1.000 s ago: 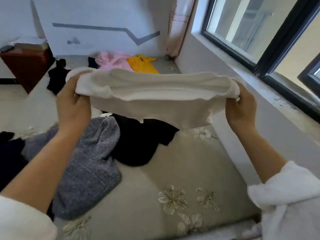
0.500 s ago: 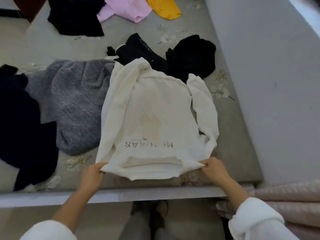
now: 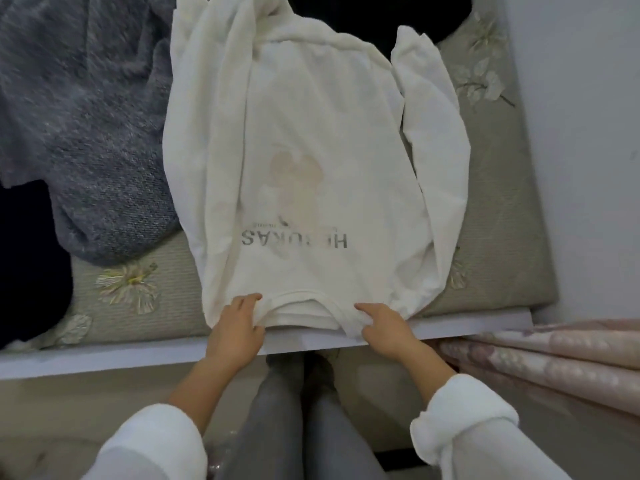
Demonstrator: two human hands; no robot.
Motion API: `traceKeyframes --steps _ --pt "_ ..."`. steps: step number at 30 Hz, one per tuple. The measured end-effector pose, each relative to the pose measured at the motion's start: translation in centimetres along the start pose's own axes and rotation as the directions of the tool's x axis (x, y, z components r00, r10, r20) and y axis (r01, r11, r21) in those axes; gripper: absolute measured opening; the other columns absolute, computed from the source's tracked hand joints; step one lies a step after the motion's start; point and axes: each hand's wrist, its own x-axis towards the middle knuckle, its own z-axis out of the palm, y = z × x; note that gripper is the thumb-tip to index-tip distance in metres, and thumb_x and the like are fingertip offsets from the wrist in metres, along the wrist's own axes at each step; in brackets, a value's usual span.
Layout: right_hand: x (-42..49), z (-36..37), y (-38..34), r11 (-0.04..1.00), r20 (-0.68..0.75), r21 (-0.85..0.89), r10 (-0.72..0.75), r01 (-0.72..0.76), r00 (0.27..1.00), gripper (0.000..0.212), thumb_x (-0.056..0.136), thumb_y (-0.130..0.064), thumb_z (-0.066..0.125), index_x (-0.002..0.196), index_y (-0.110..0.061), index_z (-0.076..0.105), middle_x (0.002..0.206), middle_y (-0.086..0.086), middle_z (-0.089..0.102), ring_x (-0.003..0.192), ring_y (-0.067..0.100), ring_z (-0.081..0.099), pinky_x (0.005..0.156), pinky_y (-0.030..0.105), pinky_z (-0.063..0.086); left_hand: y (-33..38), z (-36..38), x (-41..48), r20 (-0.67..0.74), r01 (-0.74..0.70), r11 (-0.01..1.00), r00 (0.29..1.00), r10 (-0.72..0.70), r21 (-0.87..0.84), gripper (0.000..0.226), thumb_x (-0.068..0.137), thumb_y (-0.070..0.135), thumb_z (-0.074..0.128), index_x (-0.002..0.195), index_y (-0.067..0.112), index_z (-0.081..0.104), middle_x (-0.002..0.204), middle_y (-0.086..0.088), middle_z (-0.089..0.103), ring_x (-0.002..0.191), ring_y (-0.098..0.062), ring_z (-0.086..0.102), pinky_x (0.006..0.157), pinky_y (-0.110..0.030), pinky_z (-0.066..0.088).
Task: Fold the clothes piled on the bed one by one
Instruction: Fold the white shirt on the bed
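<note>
A white long-sleeved shirt (image 3: 311, 161) with grey lettering lies spread flat on the bed (image 3: 491, 220), its neckline at the near edge and its sleeves folded along both sides. My left hand (image 3: 239, 323) pinches the near edge just left of the neckline. My right hand (image 3: 384, 327) pinches the bunched cloth just right of it, with the forefinger stretched over the fabric. Both hands sit at the bed's white front rim (image 3: 138, 351).
A grey knitted sweater (image 3: 79, 116) lies left of the shirt, touching it, with a dark garment (image 3: 27, 265) at the far left. A black garment (image 3: 398, 12) shows beyond the shirt. A wall (image 3: 588, 133) bounds the right; pink quilted fabric (image 3: 554, 362) lies at lower right.
The shirt went from held up in the air to lying flat on the bed. Since half a second ago my hands have slid inward from the shoulders toward the neckline.
</note>
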Motion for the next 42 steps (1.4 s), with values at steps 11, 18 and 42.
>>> traceKeyframes --steps 11,18,42 --pt "5.6 -12.1 1.9 0.998 -0.644 0.052 0.067 -0.043 0.762 0.033 0.095 -0.021 0.051 0.127 -0.012 0.051 0.123 0.008 0.050 0.106 0.025 0.053 0.088 0.039 0.046 11.9 2.2 6.3 0.063 -0.286 0.952 0.958 0.280 0.114 0.056 0.095 0.022 0.044 0.148 0.022 0.025 0.157 -0.002 0.018 0.141 -0.020 0.021 0.106 -0.034 0.033" --pt "10.7 -18.1 2.5 1.000 -0.649 0.015 0.026 -0.022 0.761 0.075 0.086 -0.034 0.067 0.144 -0.009 0.028 0.140 0.009 0.039 0.127 0.028 0.042 0.102 0.043 0.041 20.1 7.0 8.9 0.113 -0.542 0.808 0.840 0.531 0.231 0.064 0.099 0.019 0.036 0.153 0.029 0.002 0.160 0.006 -0.011 0.148 -0.019 0.000 0.117 -0.036 0.014" --pt "12.5 -25.7 12.7 0.979 -0.688 -0.076 0.087 -0.191 0.721 0.087 0.082 -0.028 0.066 0.152 -0.024 0.015 0.160 0.003 0.010 0.147 0.024 0.009 0.113 0.053 0.013 28.0 12.0 10.0 0.429 -0.418 0.757 0.881 0.202 0.503 0.085 0.091 0.020 0.053 0.144 0.052 -0.005 0.154 -0.017 -0.028 0.137 -0.048 -0.027 0.103 -0.070 0.022"
